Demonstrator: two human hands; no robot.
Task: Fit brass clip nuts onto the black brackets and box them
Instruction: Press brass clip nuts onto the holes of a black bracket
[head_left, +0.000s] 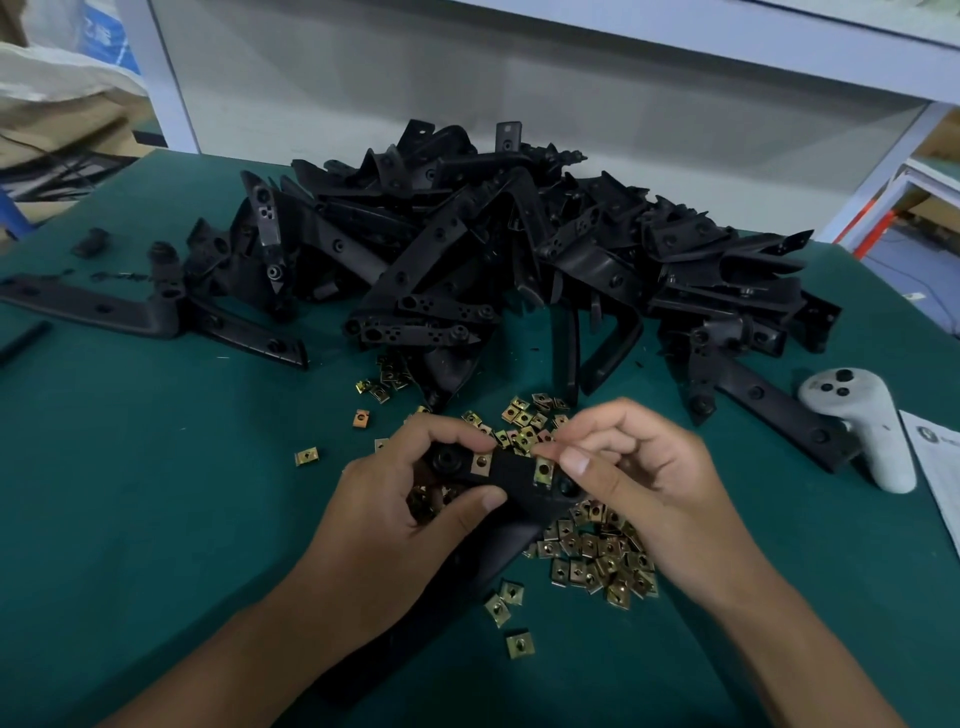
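My left hand (415, 493) grips one end of a black bracket (511, 475) held above the green table. One brass clip nut (482, 464) sits on the bracket near my left fingers. My right hand (634, 473) pinches a second brass clip nut (544, 472) against the bracket's edge between thumb and forefinger. Loose brass clip nuts (597, 561) lie scattered beneath and around both hands. The bracket's long leg runs down under my left forearm, partly hidden.
A big heap of black brackets (519, 249) fills the far half of the green table (156, 467). A white hand controller (862, 426) and a paper sheet (935, 478) lie at the right. A metal frame and cardboard boxes stand behind the table.
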